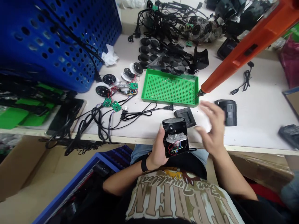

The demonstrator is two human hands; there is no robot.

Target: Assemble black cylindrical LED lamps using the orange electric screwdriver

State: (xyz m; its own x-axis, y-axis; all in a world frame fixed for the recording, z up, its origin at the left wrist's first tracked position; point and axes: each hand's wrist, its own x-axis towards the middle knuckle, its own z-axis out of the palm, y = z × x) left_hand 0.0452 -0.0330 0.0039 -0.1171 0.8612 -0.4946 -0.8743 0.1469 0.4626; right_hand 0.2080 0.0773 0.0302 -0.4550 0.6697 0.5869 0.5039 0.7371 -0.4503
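Note:
In my left hand [159, 149] is a black plastic housing [167, 137], its inside facing up. Red and blue wires and a small circuit board show within it. My right hand [213, 132] is raised over the table edge, fingers apart, slightly blurred and holding nothing. Just beyond the housing lies a black square frame piece [190, 116]. A dark ribbed housing [230, 112] stands right of my right hand. Above that hand, the tip of an orange electric screwdriver [240, 53] reaches the right corner of a green perforated tray [146, 84] with small screws in it.
Circuit boards [116, 106] with wires and black discs, plus black power cords [98, 124], lie at the left. Several black oval pieces [143, 49] and tangled cables [161, 21] are at the back. A blue perforated crate [77, 46] stands at the left; a thin cable [247, 77] lies right.

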